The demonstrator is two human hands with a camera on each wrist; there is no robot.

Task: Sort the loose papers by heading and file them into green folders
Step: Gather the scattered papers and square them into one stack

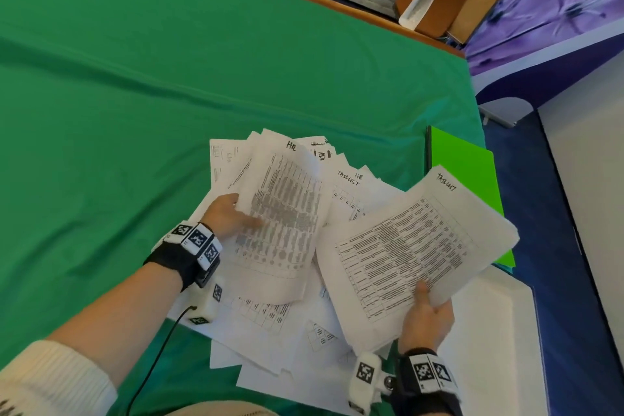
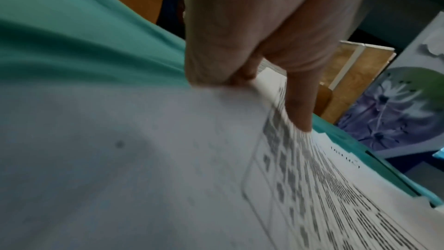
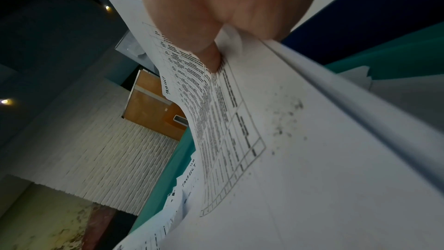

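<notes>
Across the near middle of the bench (image 1: 169, 78), which is covered in a green cloth, I see a loose heap of papers (image 1: 270, 317) fanned over one another. My left hand (image 1: 227, 214) lifts one sheet (image 1: 287, 213) off the heap, thumb on its printed face and fingers curled behind its left edge; "HR" is handwritten at its far corner above a dense printed table. The left wrist view shows a fingertip (image 2: 301, 113) pressed on that printed side, though the picture is blurred. My right hand (image 1: 426, 317) pinches a second sheet (image 1: 412, 250) at its near edge, thumb on top and fingers under it, holding it raised and tilted to the right of the heap. Its far corner reads "TASKLIST" in handwriting, over a ruled table of small print I cannot read. Between the two held sheets, a page still lying in the heap shows "TASKLIST" and "HR" written side by side. Farther back another page carries dark lettering too small to make out. A bright green folder (image 1: 462, 165) lies closed on the bench at the right edge, partly behind the right hand's sheet. White wrist bands with black-and-white square markers sit on both wrists.
</notes>
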